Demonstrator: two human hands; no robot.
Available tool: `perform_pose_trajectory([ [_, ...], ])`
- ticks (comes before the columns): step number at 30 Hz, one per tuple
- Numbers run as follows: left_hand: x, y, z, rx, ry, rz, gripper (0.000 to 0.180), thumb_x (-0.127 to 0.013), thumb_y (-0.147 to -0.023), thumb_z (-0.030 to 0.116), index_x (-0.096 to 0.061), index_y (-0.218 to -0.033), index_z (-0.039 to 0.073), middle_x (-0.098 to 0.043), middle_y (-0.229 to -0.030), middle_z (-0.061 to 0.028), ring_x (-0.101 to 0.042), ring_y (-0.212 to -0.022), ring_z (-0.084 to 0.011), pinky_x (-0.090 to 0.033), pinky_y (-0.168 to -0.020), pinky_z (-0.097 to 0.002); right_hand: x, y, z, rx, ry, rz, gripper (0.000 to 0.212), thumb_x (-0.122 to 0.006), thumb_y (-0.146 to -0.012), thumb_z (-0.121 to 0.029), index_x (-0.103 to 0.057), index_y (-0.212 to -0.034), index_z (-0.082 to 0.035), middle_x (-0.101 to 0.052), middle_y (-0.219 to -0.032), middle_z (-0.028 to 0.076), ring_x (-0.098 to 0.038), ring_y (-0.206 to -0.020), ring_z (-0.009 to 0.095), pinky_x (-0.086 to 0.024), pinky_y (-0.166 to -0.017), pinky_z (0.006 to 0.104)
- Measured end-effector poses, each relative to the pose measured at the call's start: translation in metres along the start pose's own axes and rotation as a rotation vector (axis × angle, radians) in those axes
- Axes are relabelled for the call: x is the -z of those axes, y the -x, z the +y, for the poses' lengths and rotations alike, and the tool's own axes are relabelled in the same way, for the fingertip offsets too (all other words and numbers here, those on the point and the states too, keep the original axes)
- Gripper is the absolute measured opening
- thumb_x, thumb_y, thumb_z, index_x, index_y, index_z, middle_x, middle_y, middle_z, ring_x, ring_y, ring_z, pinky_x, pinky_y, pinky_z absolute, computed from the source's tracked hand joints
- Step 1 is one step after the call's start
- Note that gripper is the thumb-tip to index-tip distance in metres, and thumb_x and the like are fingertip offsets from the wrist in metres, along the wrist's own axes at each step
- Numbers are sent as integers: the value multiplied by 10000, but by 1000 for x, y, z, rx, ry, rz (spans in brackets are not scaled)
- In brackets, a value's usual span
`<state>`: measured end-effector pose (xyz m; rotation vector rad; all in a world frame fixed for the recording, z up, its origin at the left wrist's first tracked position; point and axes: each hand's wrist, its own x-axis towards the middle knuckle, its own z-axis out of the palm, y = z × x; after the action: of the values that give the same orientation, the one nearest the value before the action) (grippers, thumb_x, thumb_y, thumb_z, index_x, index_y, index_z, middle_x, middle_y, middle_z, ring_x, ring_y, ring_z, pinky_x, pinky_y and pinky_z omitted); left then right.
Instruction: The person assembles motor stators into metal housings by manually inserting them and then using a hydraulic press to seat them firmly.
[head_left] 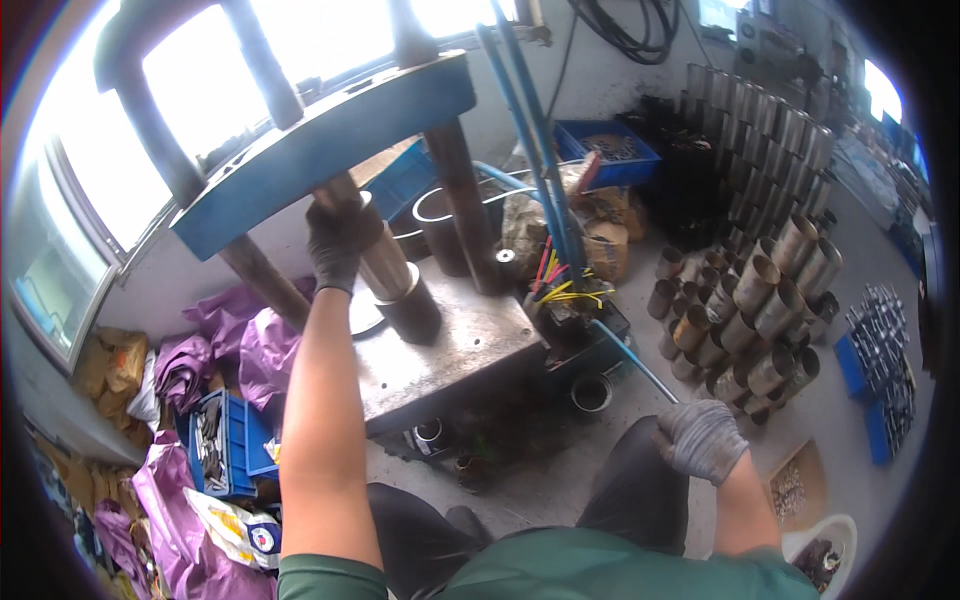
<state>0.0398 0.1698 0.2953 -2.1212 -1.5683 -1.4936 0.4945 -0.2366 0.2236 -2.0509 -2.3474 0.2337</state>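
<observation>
My left hand point(335, 252), in a dark glove, reaches up under the press's blue crossbeam point(330, 145) and is closed around the upper part of a metal cylinder point(385, 262). That cylinder stands upright in line with the ram point(338, 192), its lower end in a wider dark metal sleeve point(412, 315) on the steel press table point(460, 345). How the fingers wrap behind it is partly hidden. Low on the right, my right hand point(703, 440) in a grey glove is closed on the end of a blue lever rod point(637, 362) that runs to the pump base.
Steel columns point(465, 210) flank the work. Many metal tubes point(770, 290) stand on the floor at right, with more stacked behind. Blue bins point(225, 440) and purple sacks point(185, 500) crowd the left. Coloured ties point(560, 285) lie by the pump; a carton point(797, 488) sits near right.
</observation>
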Motion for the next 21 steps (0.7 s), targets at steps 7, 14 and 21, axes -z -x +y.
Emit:
perform_pose_trajectory([
  [7, -29, 0, -101, 383, 1518, -134, 384, -708, -1013, 252, -564, -1290, 28, -664, -1069, -148, -670, -941, -279, -600, -808, -424, -1, -5, 4, 27, -88, 48, 263, -637, -937, -339, -735, -877, -102, -741, -840, 169, -729, -815, 398, -568, -738, 540],
  [14, -64, -3, -118, 58, 552, 42, 413, -782, -954, 65, -539, -1281, -2, -656, -1047, -139, -670, -895, -289, -687, -788, -490, -5, -2, 12, 35, -111, 84, 270, -632, -953, -301, -705, -828, -72, -715, -759, 193, -714, -742, 426, -567, -704, 546],
  [21, -35, 4, -94, 70, 122, 92, 722, -961, -788, 367, -580, -1249, -37, -679, -1130, -165, -677, -984, -270, -576, -921, -398, 2, -4, 7, 45, -132, 67, 262, -633, -946, -288, -735, -836, -73, -726, -775, 192, -723, -754, 417, -575, -721, 539],
])
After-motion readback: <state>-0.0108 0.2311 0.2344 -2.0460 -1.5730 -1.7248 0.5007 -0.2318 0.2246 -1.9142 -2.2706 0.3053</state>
